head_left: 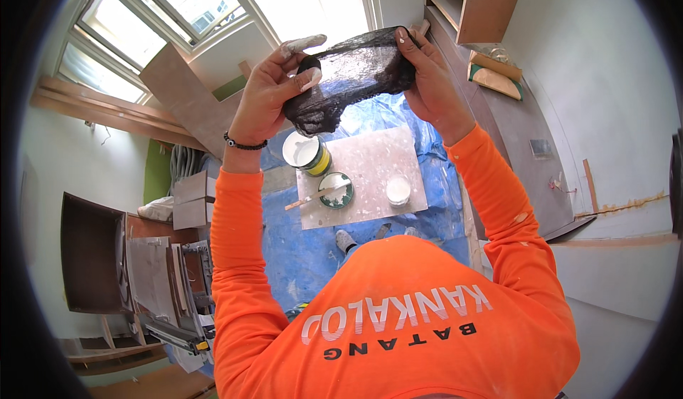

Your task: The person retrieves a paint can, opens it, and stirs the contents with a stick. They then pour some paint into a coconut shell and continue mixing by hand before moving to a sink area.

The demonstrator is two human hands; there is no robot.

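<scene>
High in front of the person, above the blue plastic sheet [427,185] on the floor, a piece of thin black mesh cloth [352,79] is stretched between both hands. The left hand [274,89] grasps its lower left end, with the thumb and the paint-smeared fingers pinched on the fabric, and a black bead bracelet [244,143] sits on that wrist. The right hand [427,71] grips the upper right end, the fingers closed on the edge of the cloth. So the cloth lies between the two hands and touches both. Its long axis runs from lower left to upper right, slightly tilted, and the loose left end hangs down a little below the left hand. Under the cloth, well apart from it, a pale square board [370,157] lies on the blue sheet. On the board stand an open can of white paint [306,152], a round green lid [336,190] with a wooden stick [309,198] across it, and a small cup of white paint [398,190].
</scene>
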